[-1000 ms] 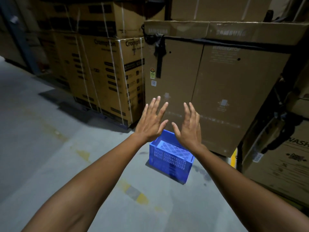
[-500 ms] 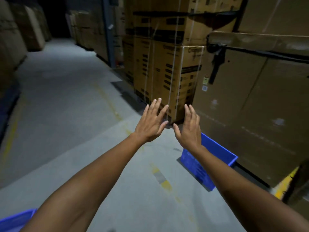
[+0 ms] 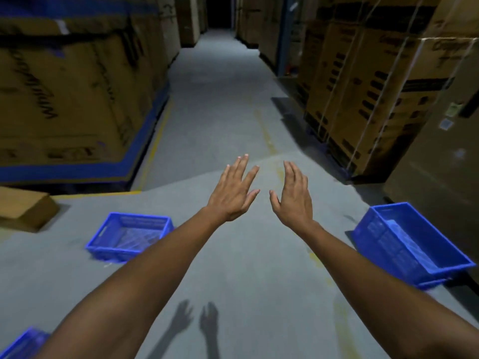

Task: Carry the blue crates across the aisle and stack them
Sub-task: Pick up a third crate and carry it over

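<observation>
Head view: left hand (image 3: 233, 195) and right hand (image 3: 294, 196) raised side by side over the aisle floor (image 3: 228, 104), fingers spread, each grip wide apart and touching nothing. Left blue crate (image 3: 129, 235) on floor beside a flat carton (image 3: 24, 208); right blue crate (image 3: 412, 243) against stacked cardboard boxes (image 3: 375, 86); third crate corner (image 3: 18, 344) at bottom left.
</observation>
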Tool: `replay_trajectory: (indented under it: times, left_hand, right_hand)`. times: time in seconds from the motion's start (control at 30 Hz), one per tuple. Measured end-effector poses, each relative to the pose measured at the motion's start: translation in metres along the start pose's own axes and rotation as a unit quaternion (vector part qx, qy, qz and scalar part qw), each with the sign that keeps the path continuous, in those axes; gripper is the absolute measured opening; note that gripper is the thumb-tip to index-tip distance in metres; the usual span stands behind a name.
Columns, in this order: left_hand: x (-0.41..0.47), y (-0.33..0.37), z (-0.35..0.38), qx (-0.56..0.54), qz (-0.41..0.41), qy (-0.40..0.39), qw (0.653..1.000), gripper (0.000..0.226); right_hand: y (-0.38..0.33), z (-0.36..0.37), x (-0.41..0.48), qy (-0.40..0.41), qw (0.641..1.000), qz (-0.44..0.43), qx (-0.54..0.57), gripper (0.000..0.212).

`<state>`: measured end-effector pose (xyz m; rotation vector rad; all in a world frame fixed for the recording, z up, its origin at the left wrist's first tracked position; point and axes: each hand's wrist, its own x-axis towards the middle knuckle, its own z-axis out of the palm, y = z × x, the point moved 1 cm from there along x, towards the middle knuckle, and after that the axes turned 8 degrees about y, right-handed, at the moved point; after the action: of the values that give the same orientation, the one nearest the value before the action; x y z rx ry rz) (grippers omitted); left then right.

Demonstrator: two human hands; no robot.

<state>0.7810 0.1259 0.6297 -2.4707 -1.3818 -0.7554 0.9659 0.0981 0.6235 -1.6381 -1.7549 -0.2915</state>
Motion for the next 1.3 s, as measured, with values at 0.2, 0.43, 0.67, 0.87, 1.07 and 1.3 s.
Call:
replay_trajectory:
  times: [0.2,0.43,0.67,0.87,1.07,1.3]
  left_hand:
    - [-0.099,-0.079,-0.054,0.041,-0.082,0.000,0.996,0.061]
    - [-0.214,-0.174,-0.124,0.065,-0.122,-0.033,0.990,0.066]
    - [-0.297,-0.252,-0.166,0.089,-0.161,-0.042,0.982,0.059]
    - [-0.300,-0.301,-0.170,0.087,-0.175,-0.032,0.980,0.059]
    - [-0.293,-0.361,-0.134,0.082,-0.199,-0.065,0.974,0.060]
    - [-0.264,-0.456,-0.073,0.084,-0.237,-0.108,0.962,0.059]
  right_hand:
    - [-0.113,0.034,-0.036,-0.051,0.997,-0.049,0.043,0.081]
    - [-0.250,0.074,-0.093,-0.091,0.989,-0.076,0.090,0.080]
    - [-0.357,0.105,-0.139,-0.141,0.978,-0.094,0.119,0.081]
    - [-0.391,0.137,-0.119,-0.148,0.979,-0.089,0.105,0.080]
    - [-0.397,0.203,-0.091,-0.174,0.976,-0.080,0.100,0.079]
    - [-0.406,0.315,-0.033,-0.223,0.966,-0.082,0.103,0.079]
